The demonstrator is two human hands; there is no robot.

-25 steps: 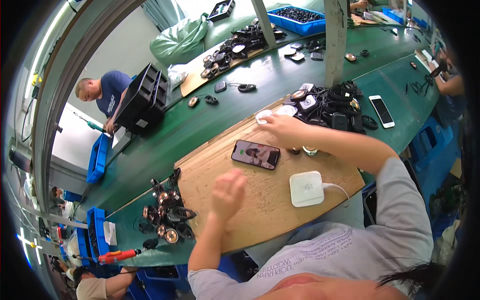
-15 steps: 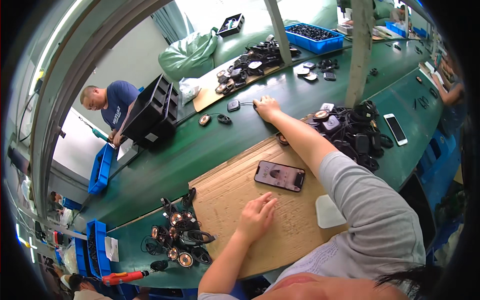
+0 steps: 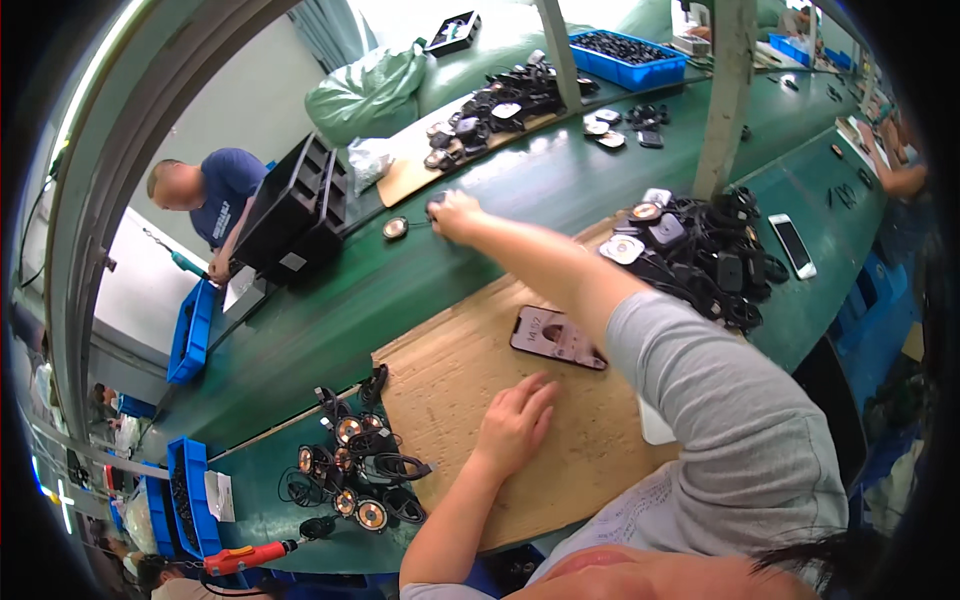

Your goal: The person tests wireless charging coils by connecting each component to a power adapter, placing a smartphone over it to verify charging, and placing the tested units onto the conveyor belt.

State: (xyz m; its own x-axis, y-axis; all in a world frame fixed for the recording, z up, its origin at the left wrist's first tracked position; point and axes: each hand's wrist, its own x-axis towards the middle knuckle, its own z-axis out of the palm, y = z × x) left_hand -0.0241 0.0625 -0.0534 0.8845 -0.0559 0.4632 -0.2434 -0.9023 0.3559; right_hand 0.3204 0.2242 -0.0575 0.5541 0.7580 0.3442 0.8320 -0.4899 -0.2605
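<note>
My right hand [image 3: 458, 218] reaches across the green belt, its fingers curled over a small dark corded puck [image 3: 435, 205], mostly hidden by them. Just left of it on the belt lies a round puck with a copper-coloured coil [image 3: 396, 228]; its cord runs toward my hand. My left hand [image 3: 516, 422] rests on the cardboard sheet [image 3: 465, 365], fingers stretched out and holding nothing. A lit phone [image 3: 550, 337] lies above it, partly behind my right forearm.
Corded pucks form a pile [image 3: 690, 260] at right and a group [image 3: 360, 460] at left. A white phone [image 3: 792, 246] lies at far right. A red electric screwdriver [image 3: 245, 557] is at lower left. A post [image 3: 725, 100] and black crates [image 3: 300, 215] stand beyond; a person works behind them.
My right hand has moved left along the belt and now covers the square puck's place. The round coil puck has shifted slightly left. My left hand stays nearly still.
</note>
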